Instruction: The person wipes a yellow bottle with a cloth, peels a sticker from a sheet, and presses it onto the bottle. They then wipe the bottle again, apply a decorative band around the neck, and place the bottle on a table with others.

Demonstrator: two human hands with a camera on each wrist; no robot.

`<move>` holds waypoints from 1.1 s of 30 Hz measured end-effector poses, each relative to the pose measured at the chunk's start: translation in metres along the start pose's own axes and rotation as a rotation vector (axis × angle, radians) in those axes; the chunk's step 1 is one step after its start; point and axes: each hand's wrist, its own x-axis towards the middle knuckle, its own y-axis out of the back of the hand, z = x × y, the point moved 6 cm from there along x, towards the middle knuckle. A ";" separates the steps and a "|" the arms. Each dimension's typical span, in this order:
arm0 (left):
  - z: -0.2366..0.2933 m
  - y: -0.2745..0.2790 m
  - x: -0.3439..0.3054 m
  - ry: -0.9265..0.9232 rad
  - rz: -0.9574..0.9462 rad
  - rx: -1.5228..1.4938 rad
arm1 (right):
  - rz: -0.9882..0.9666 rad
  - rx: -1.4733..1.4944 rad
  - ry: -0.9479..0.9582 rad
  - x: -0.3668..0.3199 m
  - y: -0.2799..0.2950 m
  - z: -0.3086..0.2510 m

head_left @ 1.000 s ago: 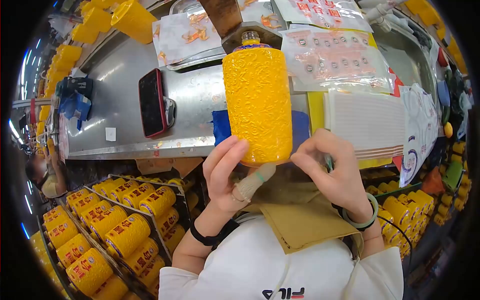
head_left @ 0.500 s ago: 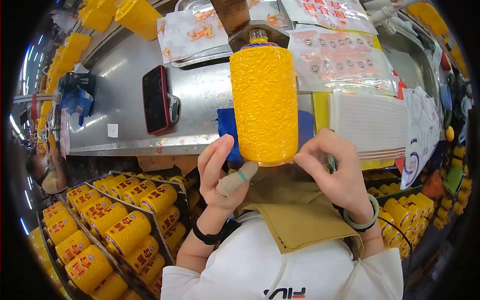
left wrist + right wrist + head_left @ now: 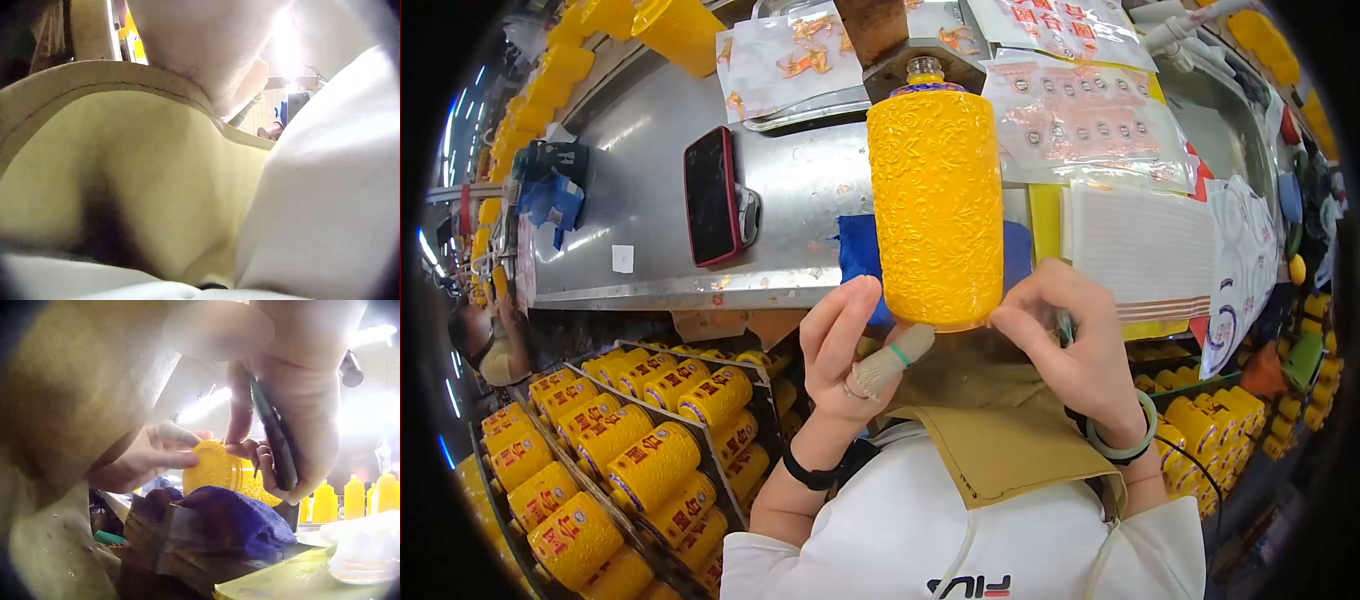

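Head view: left hand [image 3: 840,352] straight-fingered against yellow bottle [image 3: 935,190], right hand [image 3: 1072,350] pinching its base (wrists raised).

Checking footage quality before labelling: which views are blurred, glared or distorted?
Head view: fisheye bending, dark corners, embossed yellow cylindrical bottle sharp. Left wrist view: filled by out-of-focus beige cloth, blown-out patch top right. Right wrist view: bright backlight glare, foreground blurred.
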 end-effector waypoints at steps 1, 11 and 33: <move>0.001 0.000 0.000 0.000 0.000 -0.002 | 0.001 0.001 -0.004 0.000 0.000 0.000; 0.013 -0.010 0.028 -0.079 -0.152 -0.081 | 0.006 0.013 -0.030 0.000 0.000 0.002; 0.011 -0.017 0.019 -0.026 -0.089 -0.147 | 0.015 0.015 0.006 0.000 0.005 0.003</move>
